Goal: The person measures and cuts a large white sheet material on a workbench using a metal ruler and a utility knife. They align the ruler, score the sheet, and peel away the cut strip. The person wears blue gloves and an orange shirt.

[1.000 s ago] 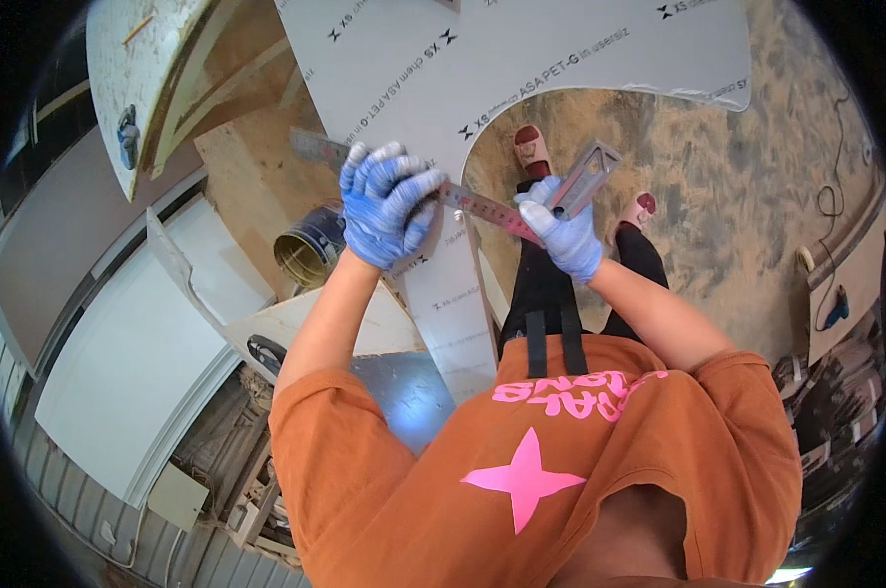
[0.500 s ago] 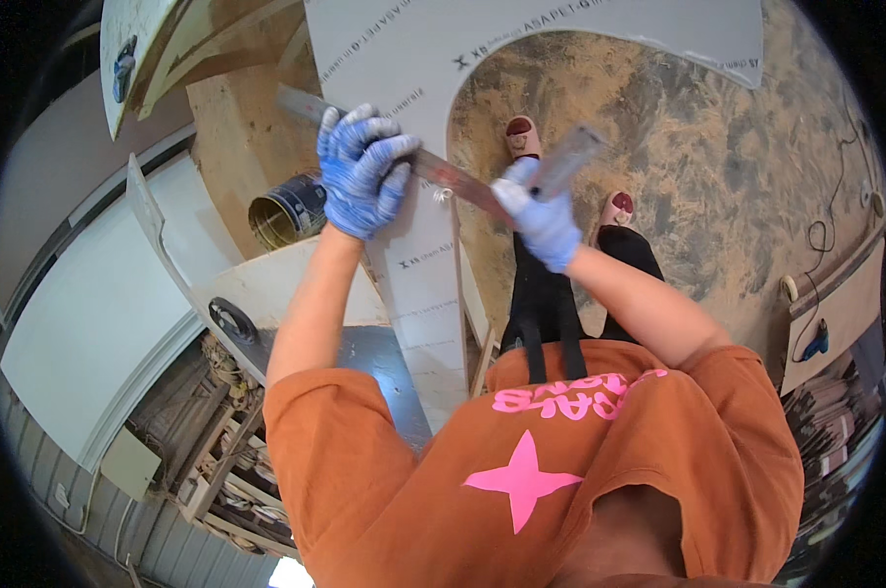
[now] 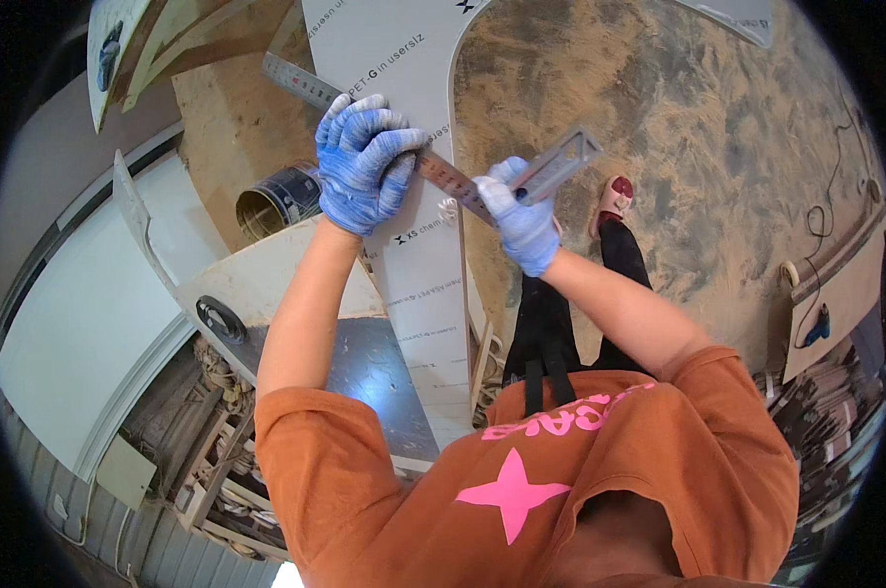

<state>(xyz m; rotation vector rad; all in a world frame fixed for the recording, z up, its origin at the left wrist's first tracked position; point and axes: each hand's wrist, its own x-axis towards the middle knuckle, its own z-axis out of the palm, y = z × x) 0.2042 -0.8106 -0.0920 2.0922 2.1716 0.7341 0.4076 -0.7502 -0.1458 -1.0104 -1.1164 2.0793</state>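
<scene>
A metal try square [image 3: 447, 179] with a flat, marked steel blade and a silver slotted stock lies slanted across a pale, film-covered panel [image 3: 425, 284] that has a curved cut-out. My left hand [image 3: 364, 165], in a blue-and-white knit glove, is closed around the middle of the blade, its fingers folded over the top. In a matching glove, my right hand [image 3: 523, 220] grips the corner where blade and stock meet, just past the panel's right edge. The stock points up and right from that hand, over the floor. Both thumbs are partly hidden.
To the left, an open dark tin can [image 3: 278, 201] lies on its side by a wooden board [image 3: 222, 122]. A black coiled ring [image 3: 220, 319] sits farther down. White curved panels [image 3: 90, 363] stand at far left. Dusty floor [image 3: 678, 127] spreads right, with a cable [image 3: 817, 235].
My right hand has shifted slightly left, and the square's stock no longer looks blurred. The view has shifted a little; one of my shoes is now mostly hidden behind my right hand.
</scene>
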